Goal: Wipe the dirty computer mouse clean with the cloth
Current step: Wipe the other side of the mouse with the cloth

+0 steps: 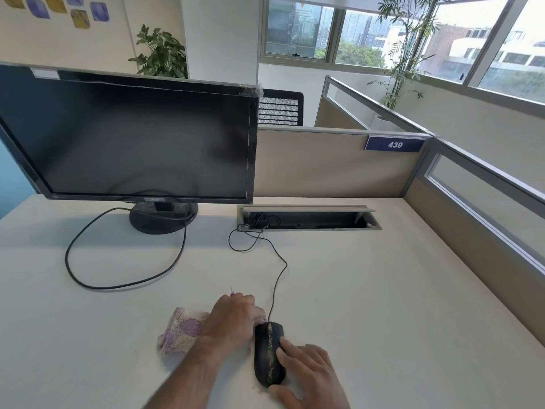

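Note:
A black wired computer mouse (267,354) lies near the desk's front edge, with a pale streak of dirt running along its top. My right hand (309,376) grips the mouse from the right, fingers on its side and thumb at its near end. My left hand (233,320) rests on a pink, purple and cream cloth (181,332) just left of the mouse, fingers closed over the cloth and touching the mouse's front left side. Part of the cloth is hidden under the hand.
The mouse cable (277,278) runs back to an open cable tray (309,221) in the white desk (383,305). A black monitor (126,137) on a round stand (162,216) stands at the back left, its thick cable (118,284) looped on the desk. Partitions (330,163) border the back and right.

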Available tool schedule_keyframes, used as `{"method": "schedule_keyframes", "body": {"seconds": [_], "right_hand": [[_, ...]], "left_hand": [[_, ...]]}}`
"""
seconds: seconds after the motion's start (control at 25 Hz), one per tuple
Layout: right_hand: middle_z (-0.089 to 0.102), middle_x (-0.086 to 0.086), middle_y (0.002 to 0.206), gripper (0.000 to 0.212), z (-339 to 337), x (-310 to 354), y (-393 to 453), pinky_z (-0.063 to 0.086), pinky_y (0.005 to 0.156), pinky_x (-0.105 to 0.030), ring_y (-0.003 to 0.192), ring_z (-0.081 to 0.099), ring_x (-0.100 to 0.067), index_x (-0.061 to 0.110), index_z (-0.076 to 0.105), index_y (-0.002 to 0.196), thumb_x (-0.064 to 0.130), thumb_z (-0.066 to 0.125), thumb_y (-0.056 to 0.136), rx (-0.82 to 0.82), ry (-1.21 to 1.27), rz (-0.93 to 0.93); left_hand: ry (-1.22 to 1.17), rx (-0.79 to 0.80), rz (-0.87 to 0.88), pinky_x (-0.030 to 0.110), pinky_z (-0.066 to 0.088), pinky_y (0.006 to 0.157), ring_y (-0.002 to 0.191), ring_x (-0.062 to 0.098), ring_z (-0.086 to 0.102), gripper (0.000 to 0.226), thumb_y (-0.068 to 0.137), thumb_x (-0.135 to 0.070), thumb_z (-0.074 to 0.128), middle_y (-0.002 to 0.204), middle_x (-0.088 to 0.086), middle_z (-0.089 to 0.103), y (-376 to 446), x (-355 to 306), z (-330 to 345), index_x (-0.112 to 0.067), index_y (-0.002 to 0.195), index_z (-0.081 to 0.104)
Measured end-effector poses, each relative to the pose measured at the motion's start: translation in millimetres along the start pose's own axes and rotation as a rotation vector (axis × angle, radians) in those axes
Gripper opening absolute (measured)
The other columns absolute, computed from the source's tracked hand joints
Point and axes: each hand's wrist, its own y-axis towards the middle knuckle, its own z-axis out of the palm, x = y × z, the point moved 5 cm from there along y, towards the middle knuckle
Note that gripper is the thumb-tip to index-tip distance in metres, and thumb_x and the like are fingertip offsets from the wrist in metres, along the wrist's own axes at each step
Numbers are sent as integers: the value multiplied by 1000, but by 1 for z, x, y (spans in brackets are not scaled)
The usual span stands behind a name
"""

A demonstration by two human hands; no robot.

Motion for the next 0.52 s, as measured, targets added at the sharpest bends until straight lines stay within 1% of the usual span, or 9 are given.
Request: {"method": "schedule_keyframes", "body": {"seconds": [0.12,0.2,0.28,0.4,0.52], "right_hand": [[68,1,128,56,3,-3,-3,45,90,-35,97,70,-12,18,77,107,51,86,63,4,31,20],[65,6,133,57,4,-4,-5,44,93,-34,103,66,-9,21,74,112,53,84,65,12,49,31],[62,9,136,59,5,-5,-6,43,95,-33,108,61,-4,25,72,115,54,84,65,9,64,39],[59,12,138,60,4,-5,-6,41,97,-31,109,61,-3,27,71,115,54,84,64,22,72,50],[58,9,138,59,0,-2,-5,42,96,-31,106,66,-10,23,74,115,51,85,64,8,77,47]], "left_hand": [[15,-33,-28,31,32,73,92,18,57,17,101,-37,55,92,-5,64,-1,2,-4,-35,105,72],[-19,-93,-69,32,37,71,86,19,59,14,99,-34,61,89,-4,66,-3,6,-10,-35,100,74],[-75,-187,-95,35,44,70,79,21,60,10,97,-30,67,84,-4,68,-7,12,-22,-33,93,76],[-237,-351,-137,35,49,69,76,20,61,7,93,-26,74,78,-6,67,-13,18,-49,-31,92,78],[-468,-504,-179,30,52,71,79,14,65,9,92,-25,71,80,-8,70,-16,19,-76,-27,94,79]]}}
